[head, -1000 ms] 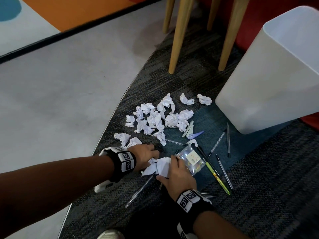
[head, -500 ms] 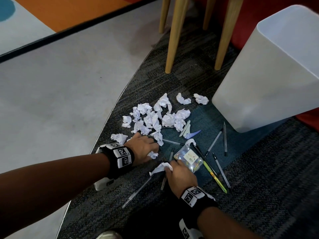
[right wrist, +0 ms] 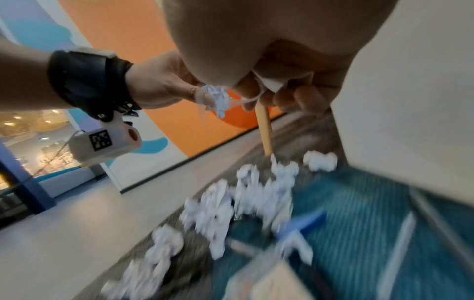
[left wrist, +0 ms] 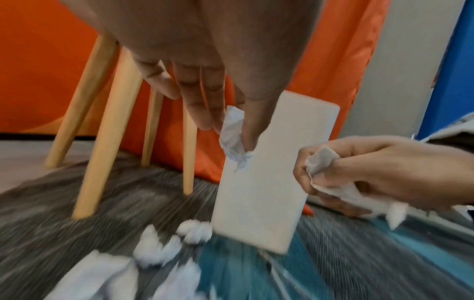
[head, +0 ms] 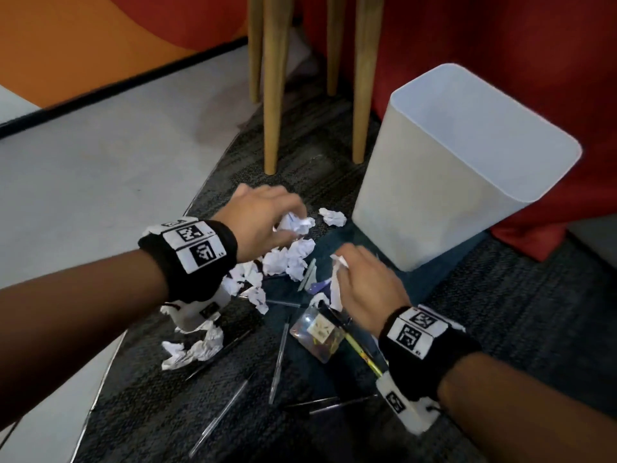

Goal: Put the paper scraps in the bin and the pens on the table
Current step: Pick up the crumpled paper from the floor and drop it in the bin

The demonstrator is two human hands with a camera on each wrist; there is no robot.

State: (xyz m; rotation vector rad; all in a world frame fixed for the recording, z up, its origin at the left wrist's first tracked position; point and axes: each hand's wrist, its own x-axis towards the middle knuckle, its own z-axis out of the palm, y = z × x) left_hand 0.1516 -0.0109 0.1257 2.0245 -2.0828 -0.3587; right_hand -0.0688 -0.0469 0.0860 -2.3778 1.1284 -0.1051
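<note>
At centre frame in the head view, the left hand (head: 263, 218) pinches a crumpled scrap (head: 295, 223) and the right hand (head: 364, 282) clutches another scrap (head: 337, 279), both off the carpet (head: 500, 329). Most paper scraps (head: 283, 262) and pens (head: 278, 359) are not yet picked up, so the job looks barely begun. At right, the white bin (head: 434, 195) shows nothing inside

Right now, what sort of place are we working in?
Probably a public lounge or play area, on the floor. Patterned carpet tiles meet smooth flooring, wooden furniture legs stand before an orange and red wall, and the right wrist view shows a bright mural and a lit shopfront.
</note>
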